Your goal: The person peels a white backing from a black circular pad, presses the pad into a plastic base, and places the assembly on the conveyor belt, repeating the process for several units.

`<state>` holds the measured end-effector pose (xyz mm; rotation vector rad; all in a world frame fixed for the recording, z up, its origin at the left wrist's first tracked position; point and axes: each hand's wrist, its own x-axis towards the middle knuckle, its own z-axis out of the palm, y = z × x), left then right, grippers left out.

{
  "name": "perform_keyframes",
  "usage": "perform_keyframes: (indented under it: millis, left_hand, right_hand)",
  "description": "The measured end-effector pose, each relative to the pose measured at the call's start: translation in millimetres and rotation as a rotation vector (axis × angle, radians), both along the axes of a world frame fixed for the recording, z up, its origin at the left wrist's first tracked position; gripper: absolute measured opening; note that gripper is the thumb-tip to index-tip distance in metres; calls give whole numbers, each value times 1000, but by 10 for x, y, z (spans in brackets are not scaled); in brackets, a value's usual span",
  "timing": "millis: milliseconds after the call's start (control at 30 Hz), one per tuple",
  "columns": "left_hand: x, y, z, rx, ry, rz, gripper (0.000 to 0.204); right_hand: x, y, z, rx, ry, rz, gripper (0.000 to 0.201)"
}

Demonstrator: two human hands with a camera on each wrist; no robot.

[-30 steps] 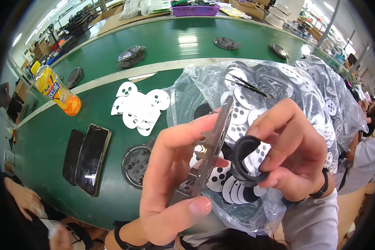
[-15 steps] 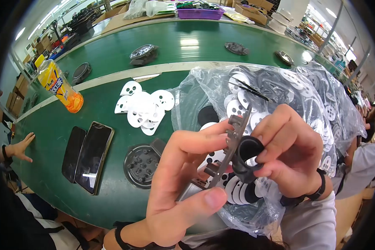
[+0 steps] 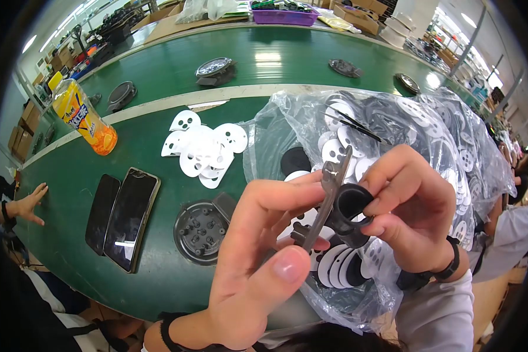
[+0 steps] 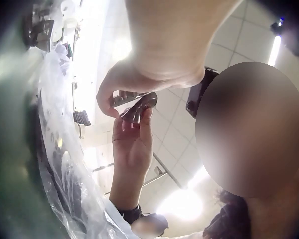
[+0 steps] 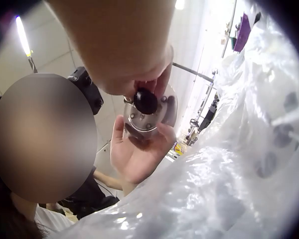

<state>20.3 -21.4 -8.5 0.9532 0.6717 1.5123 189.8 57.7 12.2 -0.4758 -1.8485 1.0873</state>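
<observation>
My left hand (image 3: 249, 270) grips a translucent grey plastic plate (image 3: 318, 226) by its edges, tilted nearly on edge above the table. Short posts stick out from the plate's left side. Between thumb and fingers, my right hand (image 3: 419, 220) pinches a soft black cup-shaped rubber piece (image 3: 337, 222) with an open mouth. It sits right against the plate's right face. In the right wrist view the rubber piece (image 5: 145, 102) shows as a dark round shape in front of the clear plate (image 5: 165, 112). Below left lies a round dark housing (image 3: 199, 232) with several small posts.
White discs with holes (image 3: 202, 152) lie behind the hands. A clear plastic bag (image 3: 393, 135) full of discs spreads right, dark tweezers (image 3: 355, 124) on it. Two phones (image 3: 132, 220), an orange drink bottle (image 3: 83, 117) and another person's hand (image 3: 29, 205) are left. Several round parts (image 3: 214, 69) sit beyond.
The black rubber piece has come left against the plate, and its mouth has turned more toward the camera. The plate has turned in my left hand. Another person's hand has moved up onto the table's left edge.
</observation>
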Motion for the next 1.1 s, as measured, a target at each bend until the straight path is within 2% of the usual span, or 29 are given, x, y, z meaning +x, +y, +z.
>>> perform_keyframes:
  millis: [67, 133, 167, 333, 400, 467, 533, 800, 900, 967, 1067, 1100]
  left_hand:
    - [-4, 1, -29, -1, -45, 18, 47]
    - [-38, 18, -75, 39, 109, 42, 45]
    - [-34, 15, -75, 41, 109, 43, 45]
    - [7, 10, -24, 47, 5, 21, 41]
    - [5, 13, 21, 42, 62, 26, 40]
    - [-11, 23, 47, 41, 117, 31, 40]
    - [-30, 32, 56, 40, 144, -4, 39]
    - [-34, 42, 30, 26, 127, -30, 40]
    - [-36, 34, 15, 17, 163, -15, 43]
    - [-38, 26, 11, 16, 188, 16, 46]
    - [-26, 25, 6, 54, 217, -7, 49]
    - [8, 22, -2, 33, 124, 33, 47]
  right_hand:
    - [62, 15, 65, 287, -211, -37, 18]
    - [46, -9, 99, 365, -225, -54, 18]
    - [38, -21, 112, 438, -242, -71, 18]
    - [41, -32, 164, 466, -250, -105, 18]
    - [42, -26, 155, 458, -235, -106, 18]
    - [51, -1, 134, 556, -219, -69, 19]
    - [28, -11, 129, 524, -204, -86, 19]
    - [52, 18, 152, 510, -241, -98, 20]
    - [41, 40, 141, 573, -242, -61, 30]
    - [14, 14, 146, 512, -226, -115, 43]
    - [-3, 8, 151, 471, -230, -135, 49]
    - [-3, 12, 145, 468, -229, -139, 49]
